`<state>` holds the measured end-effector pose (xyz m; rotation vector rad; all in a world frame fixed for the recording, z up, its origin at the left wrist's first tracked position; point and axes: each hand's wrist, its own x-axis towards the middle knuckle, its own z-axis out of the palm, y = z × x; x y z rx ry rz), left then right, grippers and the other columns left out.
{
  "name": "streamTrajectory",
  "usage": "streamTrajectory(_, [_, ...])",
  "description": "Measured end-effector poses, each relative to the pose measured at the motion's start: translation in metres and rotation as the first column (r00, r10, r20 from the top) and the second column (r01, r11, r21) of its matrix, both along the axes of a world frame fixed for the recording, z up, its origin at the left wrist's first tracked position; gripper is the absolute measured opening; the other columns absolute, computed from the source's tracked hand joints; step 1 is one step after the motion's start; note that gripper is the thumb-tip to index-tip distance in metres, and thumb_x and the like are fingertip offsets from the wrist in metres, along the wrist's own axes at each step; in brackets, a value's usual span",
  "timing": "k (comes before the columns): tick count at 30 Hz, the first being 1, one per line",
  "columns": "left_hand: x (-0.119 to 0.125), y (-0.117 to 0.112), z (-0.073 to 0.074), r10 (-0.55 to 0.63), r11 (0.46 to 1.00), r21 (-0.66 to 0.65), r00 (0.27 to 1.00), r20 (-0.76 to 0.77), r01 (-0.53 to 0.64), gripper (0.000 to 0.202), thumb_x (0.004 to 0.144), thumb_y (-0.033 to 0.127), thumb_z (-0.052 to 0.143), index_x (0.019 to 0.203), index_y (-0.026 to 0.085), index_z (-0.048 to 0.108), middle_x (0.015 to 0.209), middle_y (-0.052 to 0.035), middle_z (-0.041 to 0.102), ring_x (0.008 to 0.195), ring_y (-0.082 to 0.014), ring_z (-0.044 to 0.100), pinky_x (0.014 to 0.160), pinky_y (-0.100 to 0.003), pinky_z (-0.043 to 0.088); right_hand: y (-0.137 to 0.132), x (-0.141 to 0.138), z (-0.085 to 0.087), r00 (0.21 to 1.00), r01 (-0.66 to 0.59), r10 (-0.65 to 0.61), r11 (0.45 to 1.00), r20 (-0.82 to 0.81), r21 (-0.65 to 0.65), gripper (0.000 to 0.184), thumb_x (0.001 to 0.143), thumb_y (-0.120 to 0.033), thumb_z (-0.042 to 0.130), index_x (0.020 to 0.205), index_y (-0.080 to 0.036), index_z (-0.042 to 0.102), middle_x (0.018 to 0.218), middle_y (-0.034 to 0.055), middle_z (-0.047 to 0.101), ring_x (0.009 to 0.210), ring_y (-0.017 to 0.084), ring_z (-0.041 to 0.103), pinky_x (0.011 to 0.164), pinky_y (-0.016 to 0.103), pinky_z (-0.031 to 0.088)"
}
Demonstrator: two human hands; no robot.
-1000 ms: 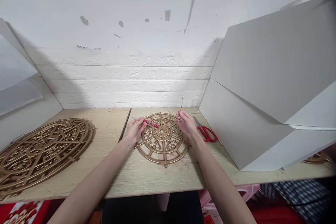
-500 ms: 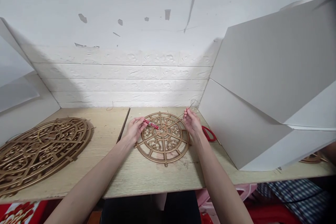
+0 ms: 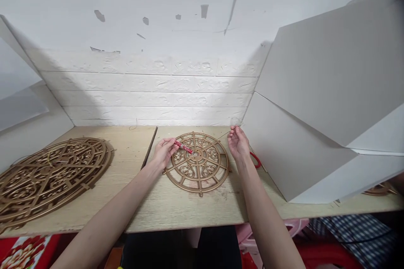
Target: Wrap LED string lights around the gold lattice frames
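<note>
A round gold openwork panel (image 3: 199, 185) lies flat on the wooden table. My left hand (image 3: 164, 151) is closed on a red pen-shaped tool (image 3: 183, 147), its tip at the panel's hub. From near that tip a thin cord (image 3: 215, 140) runs up to the right. My right hand (image 3: 238, 142) pinches the cord beyond the panel's upper right rim, and a short end sticks out past the fingers. Whether the cord is tied to the tool or only passes by it, I cannot tell. A red loop handle (image 3: 256, 160) shows partly behind my right wrist.
Several larger gold panels (image 3: 94, 164) are stacked at the left on the table (image 3: 132, 143). A dark strip (image 3: 149, 147) runs between the two table parts. White boards (image 3: 303, 134) stand at the right, and a brick-patterned wall (image 3: 151, 82) closes the back.
My right hand has moved right, away from the hub, and the cord stretches further with it. The left hand keeps the red tool at the hub. The view has shifted slightly.
</note>
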<state>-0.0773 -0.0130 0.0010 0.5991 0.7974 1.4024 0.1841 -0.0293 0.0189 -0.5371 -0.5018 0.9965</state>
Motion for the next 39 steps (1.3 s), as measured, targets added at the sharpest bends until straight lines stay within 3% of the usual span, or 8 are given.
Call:
streamTrajectory(5, [-0.0003,0.0009,-0.0007,0.006,1.000,-0.010,1.000,0.016,-0.006,0.013,0.074,0.000,0.062,0.070,0.011,0.058,0.070,-0.0057,0.067,0.058,-0.0088,0.063,0.061,-0.020,0.055,0.0005,-0.0001,0.0001,1.000,-0.008,0.008,0.999,0.001,0.031,0.021,0.067,-0.020,0.078,0.079,-0.020,0.061,0.073,-0.0052,0.065,0.061,0.002,0.058,0.058,0.011,0.052])
streamTrajectory(13, [0.0006,0.0005,0.0002,0.014,1.000,-0.009,1.000,0.014,-0.014,0.014,0.076,-0.001,0.060,0.068,0.011,0.058,0.069,-0.0064,0.066,0.059,-0.0091,0.063,0.061,-0.019,0.054,-0.0012,-0.0036,0.0041,0.993,-0.011,0.014,1.000,-0.121,0.024,0.013,0.072,-0.011,0.072,0.076,-0.017,0.062,0.073,-0.0040,0.064,0.059,0.001,0.057,0.056,0.008,0.051])
streamTrajectory(19, [0.0004,0.0000,0.0001,0.013,1.000,-0.003,1.000,0.007,-0.013,0.014,0.076,0.000,0.060,0.068,0.011,0.057,0.068,-0.0057,0.065,0.056,-0.0083,0.062,0.061,-0.020,0.054,-0.0015,-0.0034,0.0053,0.980,-0.045,0.048,0.999,-0.191,0.024,0.016,0.070,-0.007,0.073,0.077,-0.018,0.063,0.070,-0.0052,0.063,0.057,0.000,0.056,0.053,0.007,0.051])
streamTrajectory(32, [0.0021,-0.0015,0.0023,0.011,1.000,-0.004,1.000,-0.018,-0.011,0.015,0.078,-0.001,0.057,0.069,0.010,0.057,0.066,-0.0059,0.065,0.058,-0.0082,0.063,0.061,-0.018,0.054,-0.0007,-0.0025,0.0046,0.981,-0.035,0.039,0.999,-0.191,0.023,0.022,0.064,-0.004,0.075,0.076,-0.018,0.063,0.078,-0.0047,0.066,0.058,0.001,0.057,0.052,0.008,0.051])
streamTrajectory(39, [0.0017,0.0010,-0.0011,0.016,1.000,0.019,1.000,-0.024,-0.016,0.015,0.078,-0.002,0.056,0.069,0.010,0.058,0.068,-0.0066,0.066,0.060,-0.0094,0.064,0.060,-0.018,0.054,-0.0013,-0.0037,0.0060,0.979,-0.058,0.062,0.998,-0.197,0.024,0.018,0.065,-0.009,0.076,0.075,-0.017,0.063,0.070,-0.0049,0.062,0.057,0.001,0.056,0.052,0.007,0.050])
